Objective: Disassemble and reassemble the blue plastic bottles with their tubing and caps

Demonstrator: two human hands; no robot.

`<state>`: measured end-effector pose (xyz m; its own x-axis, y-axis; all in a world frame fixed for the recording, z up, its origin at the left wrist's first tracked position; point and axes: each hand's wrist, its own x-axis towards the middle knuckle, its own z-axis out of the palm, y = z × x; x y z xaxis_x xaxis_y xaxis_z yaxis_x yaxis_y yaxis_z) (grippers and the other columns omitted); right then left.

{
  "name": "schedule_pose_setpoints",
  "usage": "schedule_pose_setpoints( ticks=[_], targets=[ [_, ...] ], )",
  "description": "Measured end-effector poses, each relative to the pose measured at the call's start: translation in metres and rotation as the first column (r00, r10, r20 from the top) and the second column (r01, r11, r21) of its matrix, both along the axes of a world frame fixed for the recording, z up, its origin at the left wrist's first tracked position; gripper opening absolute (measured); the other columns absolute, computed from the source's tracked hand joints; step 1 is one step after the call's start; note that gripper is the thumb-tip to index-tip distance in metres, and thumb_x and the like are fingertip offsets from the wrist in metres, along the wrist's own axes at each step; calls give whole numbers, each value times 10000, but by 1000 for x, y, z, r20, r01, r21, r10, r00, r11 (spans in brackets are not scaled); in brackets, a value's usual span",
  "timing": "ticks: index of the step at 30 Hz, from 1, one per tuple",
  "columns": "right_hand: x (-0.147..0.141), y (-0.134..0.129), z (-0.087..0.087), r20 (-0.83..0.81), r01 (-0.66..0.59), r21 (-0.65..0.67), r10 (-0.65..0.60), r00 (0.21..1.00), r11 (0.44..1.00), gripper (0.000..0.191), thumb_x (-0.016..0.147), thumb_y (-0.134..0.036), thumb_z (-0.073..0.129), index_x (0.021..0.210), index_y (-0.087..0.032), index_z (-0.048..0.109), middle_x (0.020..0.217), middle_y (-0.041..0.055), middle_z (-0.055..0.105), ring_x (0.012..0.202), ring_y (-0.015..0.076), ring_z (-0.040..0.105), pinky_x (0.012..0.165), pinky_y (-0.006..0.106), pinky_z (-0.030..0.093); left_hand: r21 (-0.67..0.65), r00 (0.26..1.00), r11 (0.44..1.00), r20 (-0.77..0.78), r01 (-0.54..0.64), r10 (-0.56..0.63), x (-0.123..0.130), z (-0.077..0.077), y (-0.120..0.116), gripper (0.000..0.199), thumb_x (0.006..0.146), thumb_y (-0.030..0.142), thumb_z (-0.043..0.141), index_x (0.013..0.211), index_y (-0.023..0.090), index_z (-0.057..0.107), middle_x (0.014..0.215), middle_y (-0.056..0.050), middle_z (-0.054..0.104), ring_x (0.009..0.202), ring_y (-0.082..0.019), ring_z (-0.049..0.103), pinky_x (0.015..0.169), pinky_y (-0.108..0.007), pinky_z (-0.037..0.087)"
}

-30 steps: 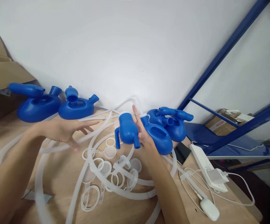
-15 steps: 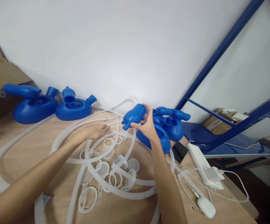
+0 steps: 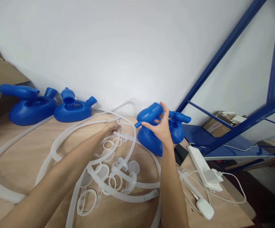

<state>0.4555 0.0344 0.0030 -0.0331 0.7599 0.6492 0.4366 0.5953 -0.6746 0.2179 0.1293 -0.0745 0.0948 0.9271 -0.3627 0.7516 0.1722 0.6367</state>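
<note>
My right hand (image 3: 160, 126) grips a bent, hollow blue plastic spout (image 3: 149, 113), thumb below and fingers behind. Its narrow end points left and down. Just beneath it sits a blue handled bottle (image 3: 149, 139), partly hidden by the hand and the spout. My left hand (image 3: 111, 127) reaches across the table with its fingers closed at a translucent plastic tube (image 3: 118, 121); the fingertips are partly hidden. Coils of similar hose (image 3: 127, 197) lie in front of both hands, among clear plastic caps (image 3: 134, 167) and white rings (image 3: 87, 202).
Two blue handled bottles (image 3: 73, 113) with loose spouts on top stand at the left, beside a cardboard box (image 3: 1, 74). More blue parts (image 3: 176, 131) stand right of my hand. A phone (image 3: 180, 154), power strip (image 3: 202, 166), charging cables and blue shelf frame (image 3: 213, 76) are at the right.
My right hand has moved right and turned the blue spout, bringing it over the bottle. My left hand has reached farther forward and right, up to the tube. The view has shifted slightly.
</note>
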Motion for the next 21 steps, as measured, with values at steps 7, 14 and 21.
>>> schedule_pose_setpoints(
  ticks=[7,14,21],
  targets=[
    [-7,4,-4,-49,2,67,1,999,998,1178,631,-565,955,1602,-392,310,1680,124,255,1475,384,423,928,535,650,158,981,982,178,-108,79,-12,20,4,399,1008,381,676,1343,168,628,1335,-118,654,1131,-263,679,946,-478,604],
    [-15,12,-10,-186,89,129,-64,980,988,1125,612,-522,962,1533,-352,340,1609,122,302,1461,362,421,947,522,642,540,890,780,454,-317,48,-75,121,-17,440,1075,307,504,1487,175,426,1255,-115,647,847,-146,642,673,-292,551],
    [-36,11,-9,-310,87,189,-24,950,978,1115,564,-520,979,1444,-388,307,1576,101,242,1435,321,447,911,487,658,612,947,758,42,227,-318,-82,144,-112,337,1029,451,459,958,198,671,710,0,654,602,-149,578,598,-293,446]
  ],
)
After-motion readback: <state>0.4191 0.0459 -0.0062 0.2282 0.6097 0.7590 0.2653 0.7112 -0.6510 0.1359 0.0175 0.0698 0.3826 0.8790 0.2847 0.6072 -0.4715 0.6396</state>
